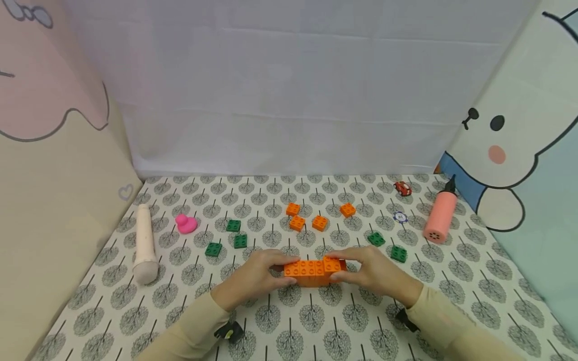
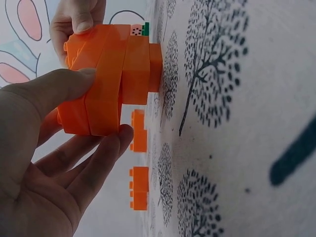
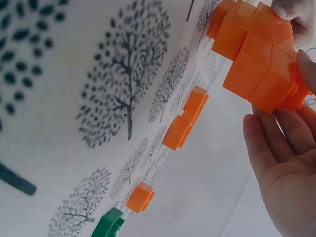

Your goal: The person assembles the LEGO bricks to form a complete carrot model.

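A structure of joined orange toy building bricks (image 1: 308, 271) is held between both hands, in the middle of the patterned cloth. My left hand (image 1: 258, 276) grips its left end, thumb on the near side and fingers on the far side. At the other end, my right hand (image 1: 377, 271) pinches a raised orange brick (image 1: 332, 265) sitting on top. In the left wrist view, the structure (image 2: 106, 84) widens upward in stepped layers above a narrow base brick (image 2: 155, 68). The right wrist view shows the right fingers (image 3: 281, 133) under the upper layers' end.
Several loose orange bricks (image 1: 319, 223) lie beyond the hands. Green bricks (image 1: 233, 225) are at left, others (image 1: 399, 253) at right. Farther out are a pink duck (image 1: 186, 224), a whitish club-shaped object (image 1: 145, 243), a red toy car (image 1: 402, 188), a chip (image 1: 400, 217) and a pink bottle (image 1: 440, 216).
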`<state>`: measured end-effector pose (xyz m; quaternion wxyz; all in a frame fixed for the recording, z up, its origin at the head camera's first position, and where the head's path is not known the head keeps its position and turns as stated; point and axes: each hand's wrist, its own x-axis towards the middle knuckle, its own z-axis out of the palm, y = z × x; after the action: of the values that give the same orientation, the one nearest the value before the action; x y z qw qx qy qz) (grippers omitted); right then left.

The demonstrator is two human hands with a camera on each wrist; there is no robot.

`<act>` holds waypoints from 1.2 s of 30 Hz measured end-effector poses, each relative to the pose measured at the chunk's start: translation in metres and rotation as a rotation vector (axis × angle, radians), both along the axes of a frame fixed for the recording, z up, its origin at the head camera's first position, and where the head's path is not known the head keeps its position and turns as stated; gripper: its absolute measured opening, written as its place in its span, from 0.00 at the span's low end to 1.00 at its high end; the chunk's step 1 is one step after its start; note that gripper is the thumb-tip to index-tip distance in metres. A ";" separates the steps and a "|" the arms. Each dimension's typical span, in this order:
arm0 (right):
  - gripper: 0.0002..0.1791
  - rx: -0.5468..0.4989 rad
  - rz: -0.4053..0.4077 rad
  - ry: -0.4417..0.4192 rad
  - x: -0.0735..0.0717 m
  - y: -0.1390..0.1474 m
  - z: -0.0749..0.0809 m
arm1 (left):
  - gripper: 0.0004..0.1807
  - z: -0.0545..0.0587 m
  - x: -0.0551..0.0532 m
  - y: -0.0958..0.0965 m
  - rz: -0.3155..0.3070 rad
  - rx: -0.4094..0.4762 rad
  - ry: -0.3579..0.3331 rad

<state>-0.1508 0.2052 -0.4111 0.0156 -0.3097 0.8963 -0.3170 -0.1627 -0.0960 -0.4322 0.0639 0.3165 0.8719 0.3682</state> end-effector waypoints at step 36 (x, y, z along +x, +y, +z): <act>0.31 0.385 -0.348 -0.145 -0.141 0.024 -0.011 | 0.28 -0.001 0.002 0.000 0.002 -0.033 0.025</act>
<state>-0.2915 0.2296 -0.4216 0.0834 -0.1187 0.9764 -0.1601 -0.1612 -0.0958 -0.4330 0.0578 0.3194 0.8789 0.3496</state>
